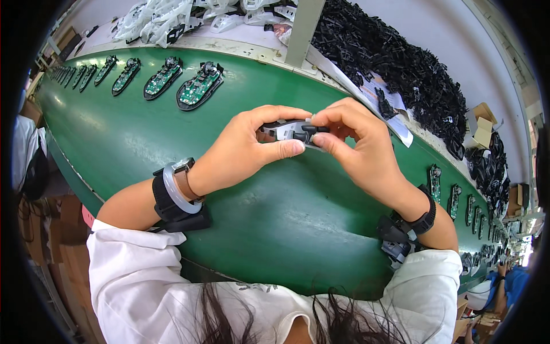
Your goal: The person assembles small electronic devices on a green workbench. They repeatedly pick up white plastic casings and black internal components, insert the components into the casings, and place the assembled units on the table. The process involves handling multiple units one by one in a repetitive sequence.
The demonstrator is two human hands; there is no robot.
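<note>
Though nearer the far edge [255, 61], hands [358, 132] above open worktop [281, 212]

Grey-black part [290, 131] partly hidden by fingers [332, 117].

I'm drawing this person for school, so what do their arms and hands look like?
Both arms have loose white fabric sleeves. The left wrist wears a brown-strapped watch, a pale grey ring-shaped band and a wide black strap. The right wrist wears a narrower black band. The left hand and right hand have no gloves.
</note>
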